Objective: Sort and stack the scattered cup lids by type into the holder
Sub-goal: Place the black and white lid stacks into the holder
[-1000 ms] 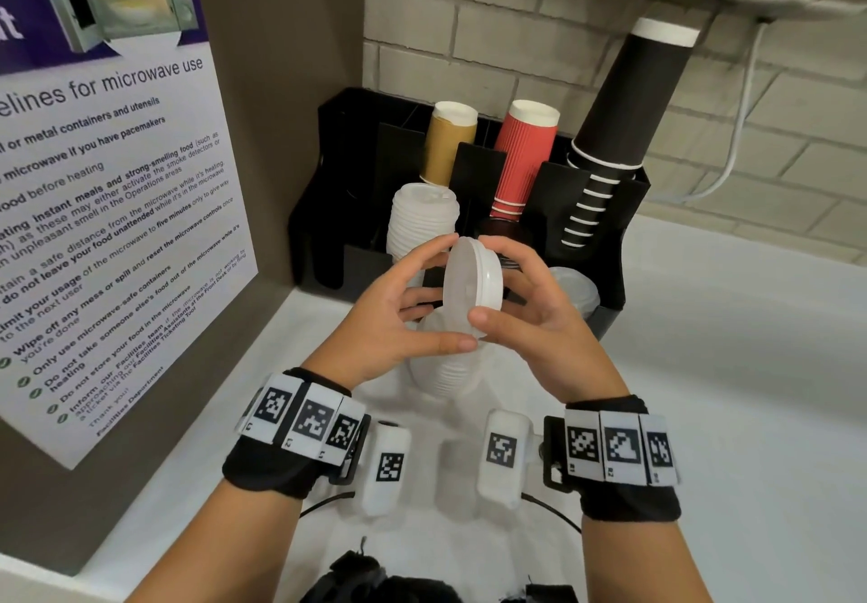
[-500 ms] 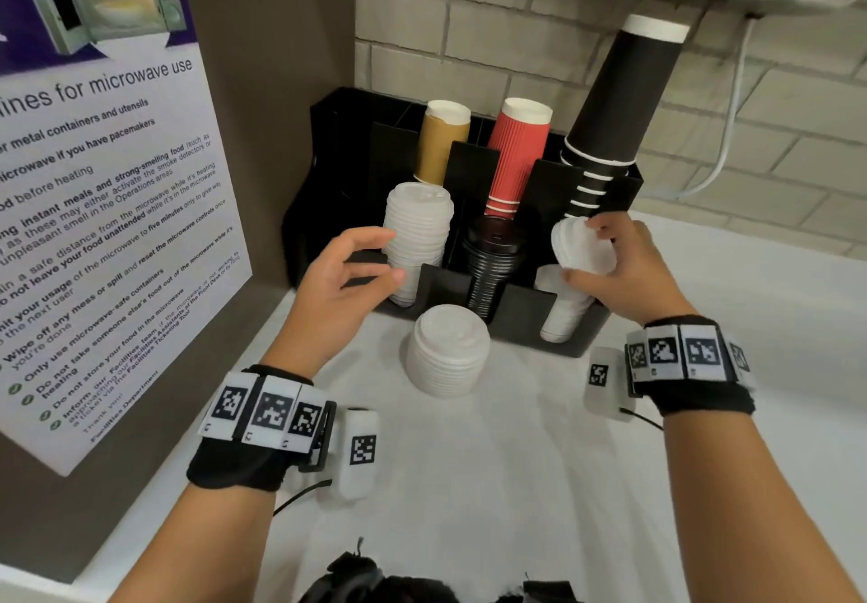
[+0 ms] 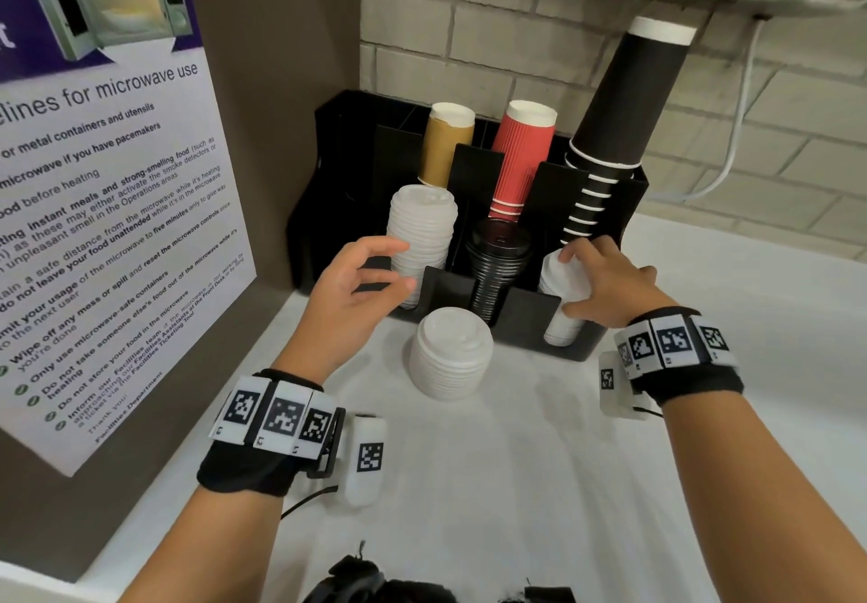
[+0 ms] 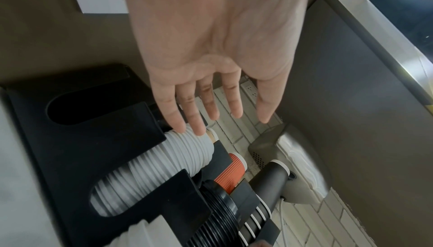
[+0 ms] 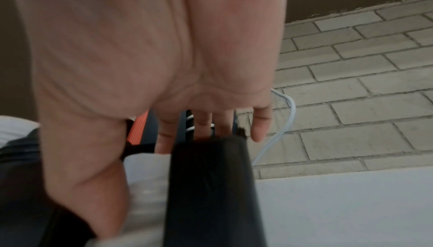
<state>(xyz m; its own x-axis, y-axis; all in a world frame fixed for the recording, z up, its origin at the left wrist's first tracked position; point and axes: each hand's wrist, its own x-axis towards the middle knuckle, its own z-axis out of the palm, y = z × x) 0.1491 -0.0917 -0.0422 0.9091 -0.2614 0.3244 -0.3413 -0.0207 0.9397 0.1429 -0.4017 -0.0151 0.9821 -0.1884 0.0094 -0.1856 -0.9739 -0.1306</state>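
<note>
Lid stack (image 3: 450, 354), white counter (image 3: 610, 485), brick wall (image 3: 516, 39)

It was a workplace break room or pantry. A notice (image 3: 108, 208) on the side wall gave guidelines for microwave use and named a Facilities team, and a black holder (image 3: 530, 316) on the white surface (image 3: 703, 415) carried stacked paper cups (image 3: 520, 157) and lids (image 3: 422, 232) against a painted brick wall (image 3: 492, 30).
</note>
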